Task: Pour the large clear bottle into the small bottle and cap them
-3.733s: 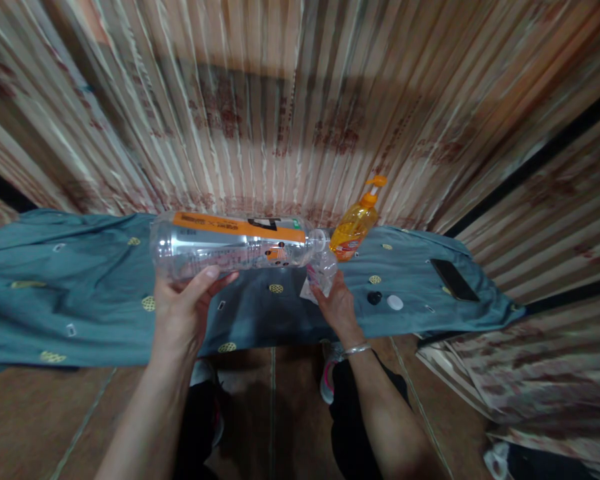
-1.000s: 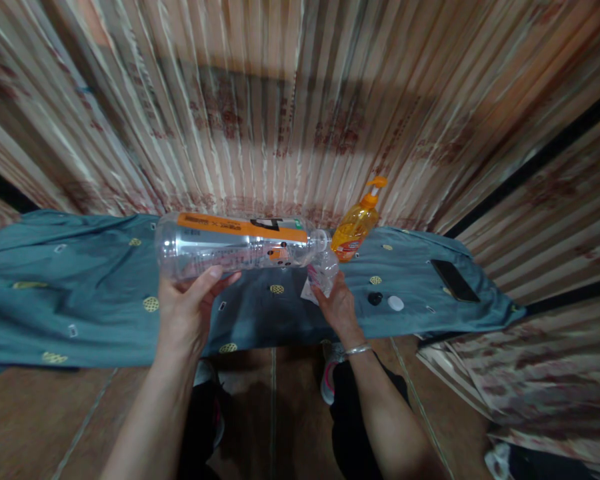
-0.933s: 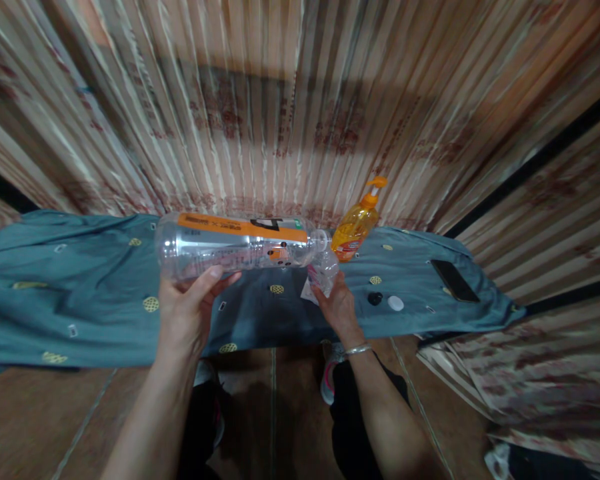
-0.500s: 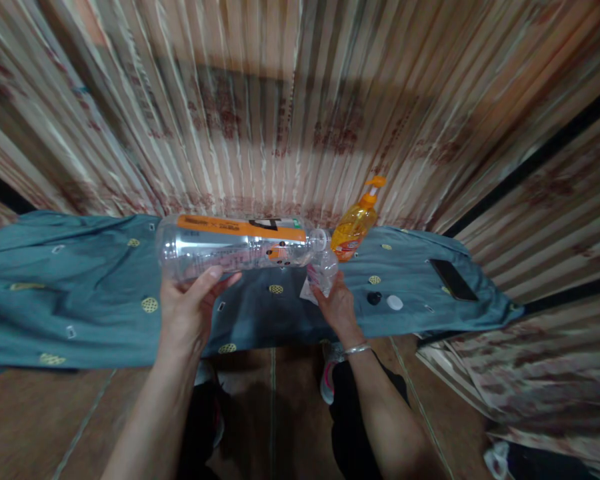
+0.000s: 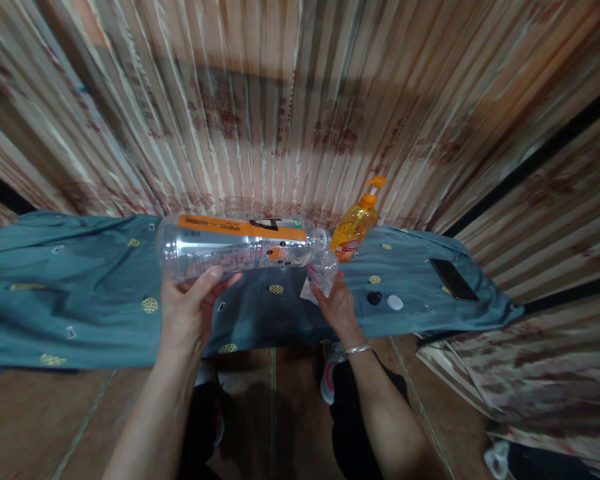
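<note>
My left hand grips a large clear plastic bottle near its base. The bottle lies level, its orange label showing and its uncapped-looking neck pointing right. Under that neck, my right hand is closed on a small clear plastic bottle, whose top meets or nearly meets the large bottle's mouth. Whether liquid passes between them I cannot tell. Just behind the small bottle stands a pump bottle of orange-yellow liquid with an orange pump head.
A teal patterned cloth covers the narrow table. On its right side lie a black cap, a white round cap and a dark phone. A striped curtain hangs directly behind.
</note>
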